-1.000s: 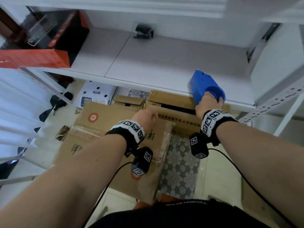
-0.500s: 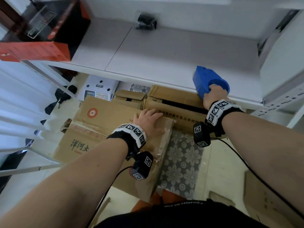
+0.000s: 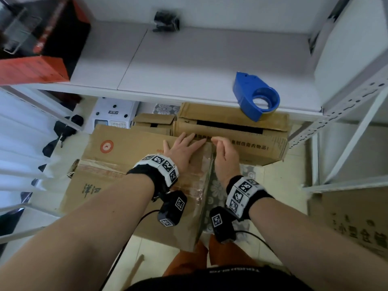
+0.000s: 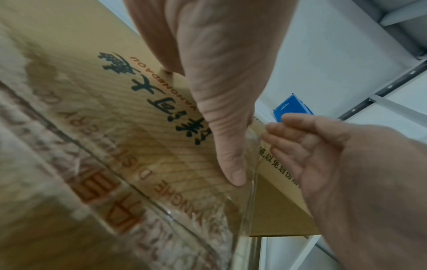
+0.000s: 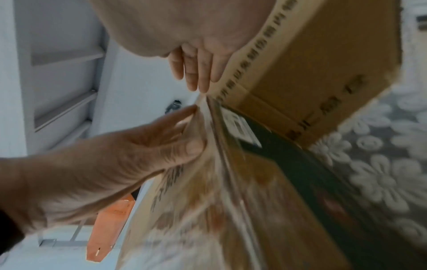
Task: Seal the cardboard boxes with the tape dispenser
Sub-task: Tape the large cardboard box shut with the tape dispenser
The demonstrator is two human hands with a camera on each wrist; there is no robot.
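The blue tape dispenser lies on the white shelf, with no hand on it; its end also shows in the left wrist view. Below the shelf stands a large cardboard box with clear tape across its top, folding over the right edge. My left hand lies flat on the box top near that edge, thumb pressed down. My right hand is beside it at the edge, fingers relaxed, fingertips touching the tape at the corner. A second box with open flaps sits just behind.
A red and black carton and a small black object are on the shelf. On the floor are a white device, a small box and more cardboard at the right. A perforated shelf upright stands right.
My right hand let go of the dispenser, left it on the shelf, and came down to the box's right edge. My left hand opened flat on the box top.
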